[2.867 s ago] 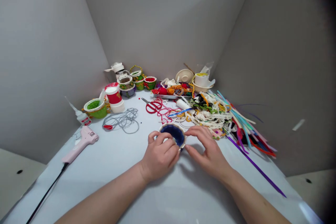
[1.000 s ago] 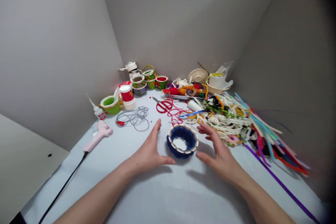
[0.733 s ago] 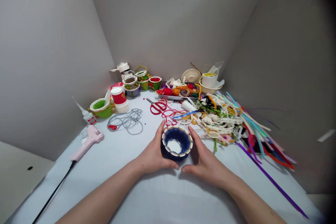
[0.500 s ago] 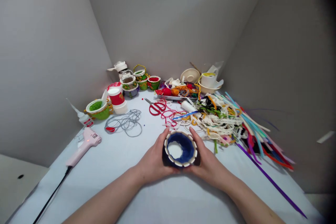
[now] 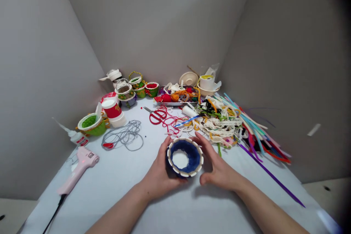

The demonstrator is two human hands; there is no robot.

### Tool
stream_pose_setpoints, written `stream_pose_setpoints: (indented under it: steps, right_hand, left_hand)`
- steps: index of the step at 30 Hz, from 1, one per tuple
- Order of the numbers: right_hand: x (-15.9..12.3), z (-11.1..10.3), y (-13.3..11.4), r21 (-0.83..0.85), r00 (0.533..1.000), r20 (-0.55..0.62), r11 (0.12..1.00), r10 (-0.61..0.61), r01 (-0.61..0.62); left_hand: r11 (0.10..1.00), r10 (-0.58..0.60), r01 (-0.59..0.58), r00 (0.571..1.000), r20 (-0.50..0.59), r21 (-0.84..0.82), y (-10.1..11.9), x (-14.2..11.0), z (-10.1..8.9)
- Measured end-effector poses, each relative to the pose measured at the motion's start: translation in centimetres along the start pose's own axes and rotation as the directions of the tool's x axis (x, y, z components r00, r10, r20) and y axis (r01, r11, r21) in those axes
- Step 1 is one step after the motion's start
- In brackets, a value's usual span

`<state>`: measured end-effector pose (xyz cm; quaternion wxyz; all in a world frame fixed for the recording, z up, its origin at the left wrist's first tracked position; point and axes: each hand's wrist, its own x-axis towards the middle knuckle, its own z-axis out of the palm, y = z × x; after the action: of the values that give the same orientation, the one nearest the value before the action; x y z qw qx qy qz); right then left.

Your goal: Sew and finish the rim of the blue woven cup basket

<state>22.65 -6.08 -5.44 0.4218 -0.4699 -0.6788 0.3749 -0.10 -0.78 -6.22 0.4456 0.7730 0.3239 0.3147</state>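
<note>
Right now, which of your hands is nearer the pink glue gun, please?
Left. Your left hand is left of the blue cup, nearer the pink glue gun; your right hand is right of the cup, farther away.

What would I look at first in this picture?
You'd probably spot the dark blue bowl with its white rim in the middle, between the left hand and the right hand. Next comes the bright heap of colored strips on the right. A pink glue gun lies at the lower left.
</note>
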Motion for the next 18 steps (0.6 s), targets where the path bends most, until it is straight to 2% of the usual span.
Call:
stream_pose_setpoints:
  steps: [4,8,10,13,18]
  right_hand:
    - [0.1,-0.4,0.4,0.020,0.996,-0.090,0.999,-0.030,0.032]
    - [0.2,-0.7,1.0,-0.034,0.993,-0.115,0.999,-0.022,0.019]
    - [0.2,-0.7,1.2,-0.080,0.995,-0.103,0.997,-0.017,0.009]
    - [0.3,-0.7,1.3,-0.138,0.995,-0.097,0.990,-0.032,0.019]
    - [0.4,-0.5,0.8,-0.187,0.985,-0.115,0.977,-0.126,0.103]
  left_hand:
    - [0.980,-0.038,0.041,0.999,0.017,-0.196,0.5,0.5,-0.1]
    - [0.877,-0.069,0.102,0.994,0.086,-0.469,0.8,1.2,-0.5]
    - [0.831,-0.085,0.110,0.994,0.071,-0.545,0.9,1.2,-0.7]
    - [0.834,-0.114,0.099,0.993,0.006,-0.543,0.9,0.9,-0.8]
    - [0.950,-0.109,0.069,0.987,-0.118,-0.305,0.0,0.2,-0.4]
